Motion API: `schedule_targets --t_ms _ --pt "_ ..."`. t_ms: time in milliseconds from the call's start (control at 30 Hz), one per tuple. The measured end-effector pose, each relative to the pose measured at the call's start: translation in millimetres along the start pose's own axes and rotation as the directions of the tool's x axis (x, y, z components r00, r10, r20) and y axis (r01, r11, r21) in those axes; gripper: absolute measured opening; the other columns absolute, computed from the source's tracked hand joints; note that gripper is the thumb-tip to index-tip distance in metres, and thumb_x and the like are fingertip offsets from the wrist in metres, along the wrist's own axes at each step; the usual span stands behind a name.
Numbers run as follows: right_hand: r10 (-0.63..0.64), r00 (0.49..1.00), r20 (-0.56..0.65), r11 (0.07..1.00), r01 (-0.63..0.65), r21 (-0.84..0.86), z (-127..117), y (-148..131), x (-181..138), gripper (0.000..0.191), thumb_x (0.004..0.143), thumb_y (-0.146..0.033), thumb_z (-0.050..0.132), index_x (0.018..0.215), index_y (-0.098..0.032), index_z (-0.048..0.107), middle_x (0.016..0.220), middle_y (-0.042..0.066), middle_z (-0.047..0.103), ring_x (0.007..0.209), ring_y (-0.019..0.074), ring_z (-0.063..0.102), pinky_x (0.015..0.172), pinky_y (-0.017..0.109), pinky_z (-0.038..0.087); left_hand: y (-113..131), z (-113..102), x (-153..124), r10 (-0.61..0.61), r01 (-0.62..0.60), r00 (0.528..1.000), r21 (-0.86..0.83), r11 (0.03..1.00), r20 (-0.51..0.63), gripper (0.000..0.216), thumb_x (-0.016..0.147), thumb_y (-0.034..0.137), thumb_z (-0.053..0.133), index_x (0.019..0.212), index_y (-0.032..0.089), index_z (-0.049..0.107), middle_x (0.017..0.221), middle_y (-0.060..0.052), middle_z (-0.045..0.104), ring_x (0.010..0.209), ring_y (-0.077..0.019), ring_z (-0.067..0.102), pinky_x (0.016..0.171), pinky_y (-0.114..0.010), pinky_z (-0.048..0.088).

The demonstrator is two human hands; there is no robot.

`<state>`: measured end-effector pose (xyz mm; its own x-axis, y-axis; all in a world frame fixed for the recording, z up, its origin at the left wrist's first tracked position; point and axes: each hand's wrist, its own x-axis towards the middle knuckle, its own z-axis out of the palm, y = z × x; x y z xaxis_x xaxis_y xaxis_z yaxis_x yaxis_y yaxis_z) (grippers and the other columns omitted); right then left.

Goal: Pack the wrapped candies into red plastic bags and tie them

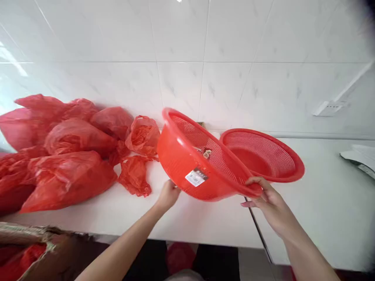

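A red plastic colander basket with a white barcode label is tilted up over the white counter. My left hand is under its lower left side, fingers closed against the wall. My right hand grips its rim at the lower right, thumb on top. A second red colander lies just behind it to the right, resting on the counter. Something small and pale lies inside the tilted basket.
Several red plastic bags are piled on the counter's left side against the white tiled wall. A cardboard box with red bags sits at the bottom left. A wall socket and some white sheets are at the right.
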<state>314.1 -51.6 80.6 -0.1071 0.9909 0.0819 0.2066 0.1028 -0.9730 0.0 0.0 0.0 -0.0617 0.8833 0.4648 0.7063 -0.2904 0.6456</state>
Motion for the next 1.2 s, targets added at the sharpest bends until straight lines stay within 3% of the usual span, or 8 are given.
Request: schedule_targets --t_ms 200,300,433,633,800,900,1100,1200 --pt "-0.045 0.985 -0.167 0.934 -0.017 -0.356 11 23 15 0.032 0.079 -0.042 0.063 0.105 -0.025 0.055 0.098 0.005 0.066 0.085 0.0209 0.064 0.067 0.028 0.051 -53 -82 -9 -0.174 0.216 0.936 0.107 0.971 -0.306 0.033 0.086 0.035 0.052 0.113 0.019 0.063 0.13 -0.014 0.052 0.128 -0.0305 0.044 0.11 -0.049 0.031" --pt "-0.015 0.965 -0.261 0.875 -0.114 -0.471 21 34 16 0.035 0.081 -0.047 0.06 0.11 -0.027 0.054 0.103 0.006 0.068 0.094 0.026 0.066 0.071 0.033 0.052 -75 -90 -12 -0.316 0.366 0.895 0.113 0.924 -0.313 0.065 0.078 0.038 0.063 0.136 0.016 0.048 0.142 -0.02 0.039 0.134 -0.0382 0.036 0.109 -0.057 0.028" --pt "0.102 0.948 -0.303 0.884 -0.226 -0.409 35 39 5 0.056 0.084 -0.056 0.057 0.132 -0.033 0.044 0.118 0.009 0.065 0.106 0.0303 0.064 0.075 0.039 0.055 -89 -86 -16 -0.445 0.462 0.875 0.053 0.885 -0.192 0.064 0.076 0.031 0.063 0.137 0.017 0.048 0.124 -0.018 0.058 0.118 -0.0368 0.053 0.099 -0.054 0.04" --pt "0.065 0.939 -0.338 0.992 -0.098 -0.08 77 40 -33 0.068 0.086 -0.054 0.058 0.144 -0.031 0.031 0.117 0.011 0.066 0.09 0.0229 0.069 0.079 0.038 0.056 -56 -71 -50 -0.491 0.494 0.869 -0.178 0.851 0.059 0.043 0.085 0.038 0.053 0.122 0.018 0.06 0.084 -0.005 0.069 0.077 -0.023 0.067 0.072 -0.035 0.053" --pt "0.066 0.994 0.085 0.99 -0.055 -0.127 143 36 -43 0.048 0.09 -0.05 0.055 0.13 -0.025 0.046 0.128 0.011 0.059 0.108 0.0229 0.061 0.087 0.035 0.052 8 -52 -81 -0.339 0.469 0.87 -0.389 0.793 0.359 0.047 0.086 0.047 0.057 0.125 0.021 0.061 0.109 -0.006 0.071 0.097 -0.0204 0.066 0.085 -0.029 0.052" --pt "0.036 0.989 0.144 0.991 -0.017 -0.134 165 37 -33 0.04 0.09 -0.047 0.056 0.121 -0.023 0.05 0.108 0.007 0.064 0.096 0.0207 0.061 0.084 0.033 0.049 26 -51 -88 -0.22 0.497 0.828 -0.494 0.713 0.515 0.042 0.09 0.047 0.054 0.123 0.023 0.063 0.112 -0.006 0.07 0.099 -0.0203 0.065 0.089 -0.031 0.05" --pt "0.081 0.988 0.129 0.995 -0.087 0.041 151 43 -25 0.03 0.094 -0.047 0.051 0.082 -0.019 0.051 0.073 -0.002 0.05 0.066 0.0128 0.045 0.062 0.024 0.038 5 -67 -75 -0.417 0.506 0.862 -0.499 0.704 0.287 0.047 0.086 0.049 0.06 0.124 0.022 0.055 0.134 -0.01 0.056 0.105 -0.0215 0.061 0.084 -0.032 0.051" --pt "0.087 0.984 0.153 0.985 -0.108 0.136 146 39 -27 0.034 0.094 -0.048 0.049 0.076 -0.019 0.048 0.07 -0.003 0.043 0.064 0.0115 0.039 0.06 0.023 0.034 7 -67 -71 -0.423 0.568 0.823 -0.546 0.616 0.38 0.064 0.08 0.047 0.067 0.135 0.023 0.045 0.137 -0.012 0.053 0.109 -0.0228 0.06 0.086 -0.034 0.052"
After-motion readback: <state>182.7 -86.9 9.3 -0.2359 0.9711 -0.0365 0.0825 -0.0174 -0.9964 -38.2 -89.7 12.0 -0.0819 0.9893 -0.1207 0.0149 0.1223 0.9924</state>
